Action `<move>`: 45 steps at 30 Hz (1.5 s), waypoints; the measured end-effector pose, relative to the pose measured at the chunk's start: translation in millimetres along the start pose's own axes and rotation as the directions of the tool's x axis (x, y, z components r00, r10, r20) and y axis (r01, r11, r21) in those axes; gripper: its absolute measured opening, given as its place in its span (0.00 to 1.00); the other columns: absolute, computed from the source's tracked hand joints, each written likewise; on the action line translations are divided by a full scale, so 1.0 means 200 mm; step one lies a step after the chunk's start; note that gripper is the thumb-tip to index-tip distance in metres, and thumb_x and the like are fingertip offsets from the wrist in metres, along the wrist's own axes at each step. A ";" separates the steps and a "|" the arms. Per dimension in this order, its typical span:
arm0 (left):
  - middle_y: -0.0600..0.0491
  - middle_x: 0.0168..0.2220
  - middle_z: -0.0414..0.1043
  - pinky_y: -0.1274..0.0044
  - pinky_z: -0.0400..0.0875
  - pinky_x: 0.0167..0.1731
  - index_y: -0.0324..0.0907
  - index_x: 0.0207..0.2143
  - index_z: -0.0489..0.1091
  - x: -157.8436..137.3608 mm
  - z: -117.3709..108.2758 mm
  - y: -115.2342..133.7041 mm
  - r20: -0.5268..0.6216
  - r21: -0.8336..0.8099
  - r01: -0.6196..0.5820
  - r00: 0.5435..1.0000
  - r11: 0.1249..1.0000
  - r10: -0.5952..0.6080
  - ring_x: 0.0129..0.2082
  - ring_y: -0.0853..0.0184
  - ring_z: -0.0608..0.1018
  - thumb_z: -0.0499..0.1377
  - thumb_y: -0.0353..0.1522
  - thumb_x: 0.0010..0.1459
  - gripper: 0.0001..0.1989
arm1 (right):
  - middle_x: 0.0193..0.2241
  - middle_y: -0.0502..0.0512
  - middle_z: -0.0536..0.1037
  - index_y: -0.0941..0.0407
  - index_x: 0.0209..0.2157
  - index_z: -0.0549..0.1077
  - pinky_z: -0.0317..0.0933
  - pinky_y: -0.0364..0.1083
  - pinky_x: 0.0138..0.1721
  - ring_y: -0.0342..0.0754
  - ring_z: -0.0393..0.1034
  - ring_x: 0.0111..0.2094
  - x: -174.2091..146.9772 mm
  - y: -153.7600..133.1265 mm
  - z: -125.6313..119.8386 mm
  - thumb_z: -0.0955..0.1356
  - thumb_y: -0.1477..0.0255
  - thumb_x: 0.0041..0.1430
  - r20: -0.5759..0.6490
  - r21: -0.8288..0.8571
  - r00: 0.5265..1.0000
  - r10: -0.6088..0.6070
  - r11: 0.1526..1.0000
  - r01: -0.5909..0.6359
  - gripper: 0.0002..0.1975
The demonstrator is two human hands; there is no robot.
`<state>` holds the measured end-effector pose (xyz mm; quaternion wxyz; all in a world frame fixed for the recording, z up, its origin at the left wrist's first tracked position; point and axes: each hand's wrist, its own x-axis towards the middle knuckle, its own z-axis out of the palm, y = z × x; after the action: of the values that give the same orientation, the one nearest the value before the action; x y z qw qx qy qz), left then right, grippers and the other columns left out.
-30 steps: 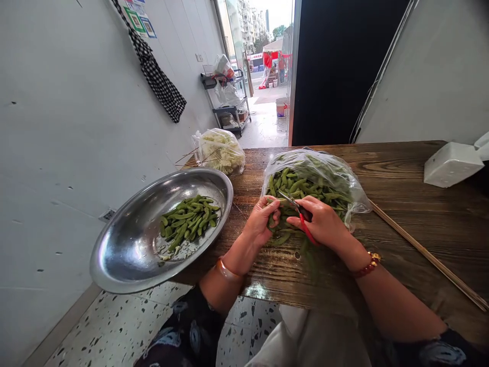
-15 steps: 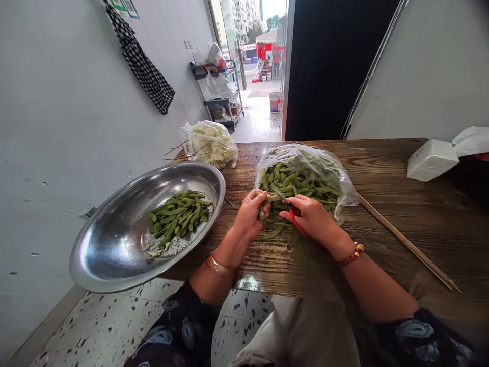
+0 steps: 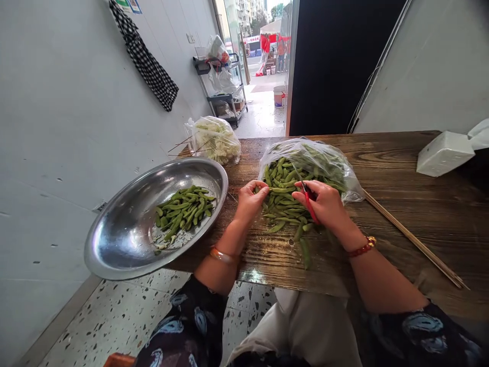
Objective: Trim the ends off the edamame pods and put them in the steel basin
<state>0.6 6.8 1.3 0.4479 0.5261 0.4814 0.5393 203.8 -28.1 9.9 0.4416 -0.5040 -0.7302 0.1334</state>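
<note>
My left hand (image 3: 250,202) is closed in a pinch at the near left of the bag, with a green edamame pod (image 3: 281,190) sticking out from its fingertips. My right hand (image 3: 324,205) is wrapped round red-handled scissors (image 3: 310,204), whose blades point up and left over the pods. Under and between both hands lies a heap of edamame pods (image 3: 284,210), spilling from a clear plastic bag (image 3: 347,176). To the left, a large oval steel basin (image 3: 118,242) holds a smaller pile of pods (image 3: 185,208) with small pale trimmings.
A bag of cauliflower (image 3: 217,140) sits at the table's back left, thin sticks beside it. Bamboo skewers (image 3: 414,237) lie slantwise on the right of the wooden table (image 3: 397,158). A white tissue box (image 3: 445,153) stands at the far right. Beyond the table is a cart (image 3: 223,94).
My right hand with the scissors has drawn a little to the right, away from my left hand. My left hand's fingers have shifted on the pod. The view has turned slightly.
</note>
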 end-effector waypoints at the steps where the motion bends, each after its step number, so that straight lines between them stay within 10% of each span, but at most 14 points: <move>1: 0.58 0.21 0.67 0.81 0.62 0.27 0.40 0.28 0.74 0.00 0.01 -0.01 0.023 0.084 -0.069 0.997 0.994 0.067 0.23 0.73 0.67 0.66 0.31 0.45 0.06 | 0.34 0.57 0.78 0.57 0.41 0.76 0.63 0.48 0.38 0.50 0.71 0.34 0.00 0.00 0.00 0.66 0.56 0.58 0.000 0.000 1.000 0.003 1.000 -0.003 0.19; 10: 0.52 0.28 0.74 0.77 0.64 0.35 0.44 0.27 0.76 -0.02 0.05 -0.05 0.120 0.428 -0.230 0.973 0.874 0.197 0.31 0.65 0.71 0.64 0.28 0.46 0.04 | 0.33 0.58 0.78 0.58 0.41 0.76 0.63 0.48 0.36 0.51 0.71 0.33 0.01 -0.01 -0.02 0.66 0.55 0.58 -0.009 0.015 0.999 0.044 0.999 -0.044 0.20; 22: 0.59 0.18 0.61 0.82 0.52 0.19 0.37 0.30 0.73 -0.09 0.03 0.05 0.208 -0.103 0.175 0.966 0.979 -0.151 0.18 0.77 0.60 0.67 0.42 0.45 0.17 | 0.37 0.56 0.76 0.56 0.46 0.74 0.64 0.48 0.37 0.50 0.71 0.35 0.00 0.02 0.00 0.68 0.55 0.56 0.112 0.031 0.994 0.010 0.999 -0.014 0.22; 45: 0.52 0.28 0.71 0.81 0.64 0.29 0.38 0.27 0.75 -0.09 0.06 0.05 0.355 0.075 0.006 0.934 0.997 -0.032 0.29 0.70 0.69 0.65 0.37 0.48 0.10 | 0.28 0.52 0.72 0.55 0.30 0.73 0.59 0.44 0.31 0.45 0.65 0.27 -0.02 -0.04 0.00 0.69 0.63 0.57 0.319 -0.133 0.946 -0.049 0.987 0.095 0.10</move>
<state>13.8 -11.9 8.2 0.5134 0.6262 0.4169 0.4129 198.3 -35.6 13.2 0.2860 -0.4802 -0.8170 0.1419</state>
